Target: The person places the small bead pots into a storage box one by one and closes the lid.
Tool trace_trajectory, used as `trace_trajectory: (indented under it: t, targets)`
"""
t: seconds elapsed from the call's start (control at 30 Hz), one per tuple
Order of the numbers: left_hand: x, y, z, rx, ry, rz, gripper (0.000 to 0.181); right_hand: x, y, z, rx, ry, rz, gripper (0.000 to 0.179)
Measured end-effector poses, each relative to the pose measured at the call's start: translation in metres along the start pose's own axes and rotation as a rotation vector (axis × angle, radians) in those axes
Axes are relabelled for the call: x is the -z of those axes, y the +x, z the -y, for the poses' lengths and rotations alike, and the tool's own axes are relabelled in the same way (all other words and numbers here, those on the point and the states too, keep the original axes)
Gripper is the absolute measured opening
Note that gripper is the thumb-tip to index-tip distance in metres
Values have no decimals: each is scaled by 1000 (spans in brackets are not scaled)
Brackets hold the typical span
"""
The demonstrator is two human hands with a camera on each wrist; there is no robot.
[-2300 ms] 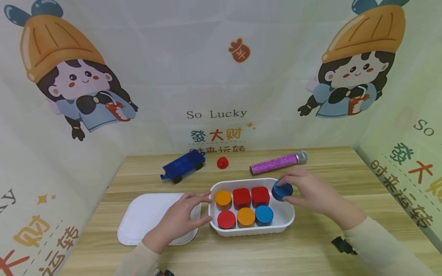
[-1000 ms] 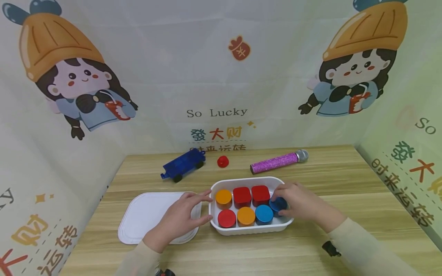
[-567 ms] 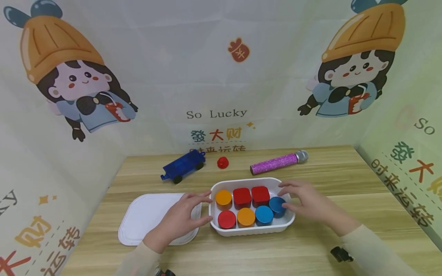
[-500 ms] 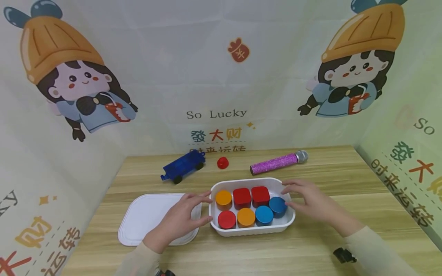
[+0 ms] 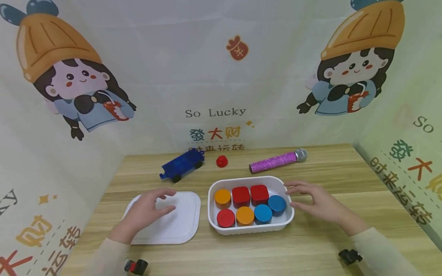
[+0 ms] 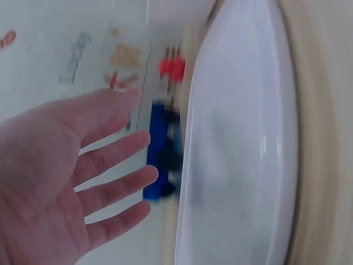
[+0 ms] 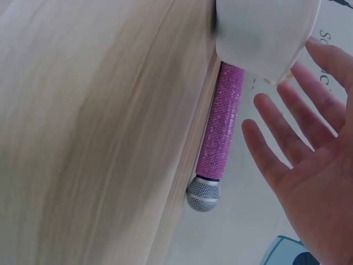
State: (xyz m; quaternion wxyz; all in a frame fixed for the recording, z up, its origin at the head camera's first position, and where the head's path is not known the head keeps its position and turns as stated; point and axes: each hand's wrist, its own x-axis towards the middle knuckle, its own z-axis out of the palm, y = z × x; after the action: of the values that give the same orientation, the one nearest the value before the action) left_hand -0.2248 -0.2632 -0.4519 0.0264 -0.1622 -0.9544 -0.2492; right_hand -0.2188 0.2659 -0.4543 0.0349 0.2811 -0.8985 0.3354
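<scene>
A white oval-cornered box (image 5: 251, 231) stands mid-table, holding several round and squarish blocks in orange, red and blue. Its right end contains a dark blue round block (image 5: 277, 204) beside a lighter blue round block (image 5: 263, 213). My right hand (image 5: 319, 201) is at the box's right rim, fingertips right at the edge, fingers relaxed and nothing in them. Over the flat white lid (image 5: 179, 226), left of the box, hovers my left hand (image 5: 145, 211). In the left wrist view its fingers are spread and hold nothing, with the lid close by.
Behind the box lie a blue toy wagon (image 5: 183, 165), a small red piece (image 5: 222, 161) and a glittery purple microphone (image 5: 277, 161). Printed cloth walls (image 5: 155, 76) enclose the wooden table (image 5: 248, 257) at the back and sides.
The right hand lowered the dark blue block into the box, let go and drew back to the rim. My left hand left the box's left end and moved left over the lid.
</scene>
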Motion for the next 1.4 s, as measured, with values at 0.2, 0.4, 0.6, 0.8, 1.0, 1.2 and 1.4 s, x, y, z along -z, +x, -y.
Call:
trace_trajectory:
  t: [0.2,0.4,0.6,0.8,1.0,1.2,1.4]
  targets:
    - [31,-16,63,107,61,-9,38,1,1,2,-26,28,28,31]
    - [50,-28,97,124,49,39,35,-1,1,1,-37,46,32,31]
    - [48,-29,111,102,39,70,26,0,0,3,-55,49,30,33]
    - [46,-33,117,90,70,77,21,-1,1,5,-69,64,35,35]
    - [42,-35,125,84,101,67,17,-2,1,3,-90,58,41,36]
    - [41,-36,127,102,75,38,18,-2,1,2,-90,61,35,36]
    - [48,-40,126,179,3,26,21,-2,0,3,-82,74,43,36]
